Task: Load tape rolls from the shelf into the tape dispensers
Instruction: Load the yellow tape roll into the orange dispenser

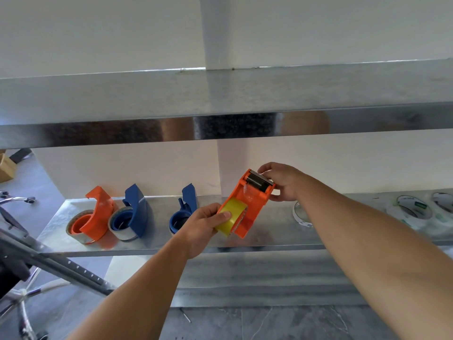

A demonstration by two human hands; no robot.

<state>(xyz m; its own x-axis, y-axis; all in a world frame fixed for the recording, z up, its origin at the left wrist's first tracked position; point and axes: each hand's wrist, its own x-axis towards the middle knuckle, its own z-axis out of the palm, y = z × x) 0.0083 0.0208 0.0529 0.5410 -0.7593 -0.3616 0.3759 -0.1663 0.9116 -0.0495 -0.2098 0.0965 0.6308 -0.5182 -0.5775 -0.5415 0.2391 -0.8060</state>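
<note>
I hold an orange tape dispenser (pixel 248 201) tilted above the metal shelf (pixel 272 231). My right hand (pixel 282 181) grips its upper end, by the roller and toothed blade. My left hand (pixel 204 224) pinches a yellow tape roll (pixel 231 215) that sits in the dispenser's lower end. A clear strip of tape runs from the roll up toward the roller. On the shelf to the left stand an orange dispenser (pixel 92 215) and a blue dispenser (pixel 132 215), each with a roll in it, and another blue dispenser (pixel 183 212) partly hidden by my left hand.
Wrapped tape rolls (pixel 414 209) lie at the shelf's right end, and a white tape roll (pixel 300 214) lies behind my right forearm. A higher metal shelf (pixel 220 104) juts out overhead. A chair base (pixel 17 200) and a slanted metal rail (pixel 61 266) stand at the left.
</note>
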